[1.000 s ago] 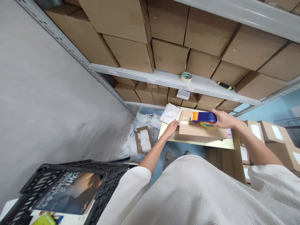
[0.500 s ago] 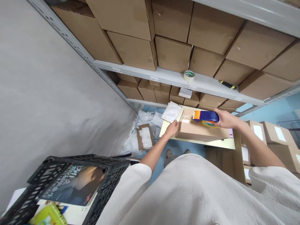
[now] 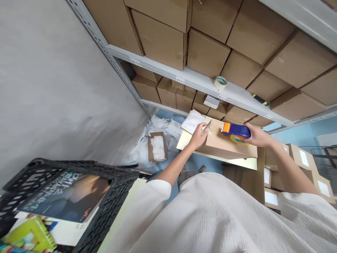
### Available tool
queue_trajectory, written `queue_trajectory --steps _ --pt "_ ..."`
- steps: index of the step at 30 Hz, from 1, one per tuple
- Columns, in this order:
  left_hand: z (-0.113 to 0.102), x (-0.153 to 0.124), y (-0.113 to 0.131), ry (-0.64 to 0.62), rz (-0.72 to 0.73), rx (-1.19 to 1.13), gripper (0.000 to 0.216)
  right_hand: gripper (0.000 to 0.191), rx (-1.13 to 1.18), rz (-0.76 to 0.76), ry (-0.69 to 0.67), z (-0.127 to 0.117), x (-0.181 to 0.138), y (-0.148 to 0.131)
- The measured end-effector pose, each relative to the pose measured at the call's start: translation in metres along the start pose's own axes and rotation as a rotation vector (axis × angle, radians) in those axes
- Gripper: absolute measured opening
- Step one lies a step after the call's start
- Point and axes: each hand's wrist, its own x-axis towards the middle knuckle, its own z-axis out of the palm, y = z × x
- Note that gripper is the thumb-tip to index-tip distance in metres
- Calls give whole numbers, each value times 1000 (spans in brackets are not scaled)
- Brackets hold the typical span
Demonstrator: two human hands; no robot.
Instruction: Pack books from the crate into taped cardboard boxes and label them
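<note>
A cardboard box (image 3: pixel 229 150) lies on a pale yellow tabletop (image 3: pixel 183 142), with clear tape near the left end of its top. My right hand (image 3: pixel 257 135) grips a blue tape dispenser (image 3: pixel 238 130) with an orange front, held over the box's top. At the box's left end, my left hand (image 3: pixel 198 137) has its thumb and fingers on a raised end flap (image 3: pixel 206 127). A white padded envelope (image 3: pixel 193 121) lies on the table just beyond my left hand.
Shelves of cardboard boxes (image 3: pixel 207 52) face me; a tape roll (image 3: pixel 220 82) and a utility knife (image 3: pixel 259 99) rest on the shelf edge. A black crate (image 3: pixel 116 207) with books stands at lower left. An open carton (image 3: pixel 151 147) sits on the floor; labelled boxes (image 3: pixel 302 158) are stacked right.
My left hand has shifted from the box's lower left corner up to its end flap, which now stands raised. The dispenser stays over the box in my right hand. The camera view has turned slightly.
</note>
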Motion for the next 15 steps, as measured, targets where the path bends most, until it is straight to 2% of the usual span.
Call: queue_trajectory --steps 3,5,7,11,15 --pt "2 13 29 -181 207 176 67 50 -6 8 -3 1 0 -2" --pt "6 20 44 -310 218 259 94 53 3 7 8 2 -1 -1" --pt "9 22 52 -392 199 325 109 53 23 -6 17 4 -4 0" --pt "10 20 51 -435 188 448 121 51 45 -43 15 6 -12 3" --pt "9 20 52 -453 188 570 121 49 13 -43 -41 1 -13 4"
